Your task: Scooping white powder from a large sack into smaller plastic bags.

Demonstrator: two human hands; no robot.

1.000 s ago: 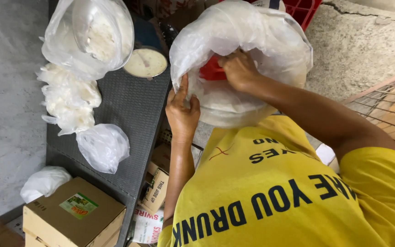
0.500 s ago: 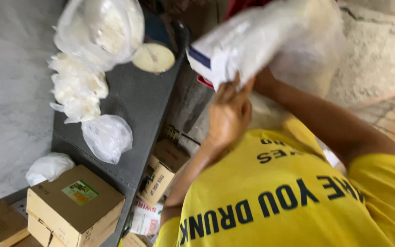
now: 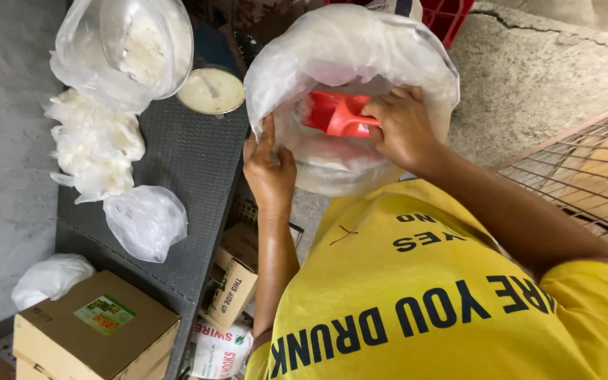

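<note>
Head view looks down over a yellow shirt (image 3: 445, 302) at a dark table (image 3: 191, 176) on the left and a big white bag (image 3: 346, 49) held open in front of the person. On the table sit a clear bag of white stuff (image 3: 128, 49), a heap of small filled bags (image 3: 96, 148), one more knotted bag (image 3: 146, 222), a round lid (image 3: 211, 91) and, nearer, a cardboard box (image 3: 100, 331); more boxes (image 3: 233, 281) stand under the table edge. A wire rack (image 3: 592, 176) shows at right. Left hand (image 3: 269, 165) pinches the near rim of the big bag, fingers curled tight over the plastic, thumb up along it. Right hand (image 3: 402, 127) is down inside the bag mouth, fingers closed round the handle of a red scoop (image 3: 336, 112). The scoop lies inside the bag, just left of the right hand, its long axis running roughly left to right with the bowl pointing toward the left hand. The right hand has it; the left is close but only on the rim.
</note>
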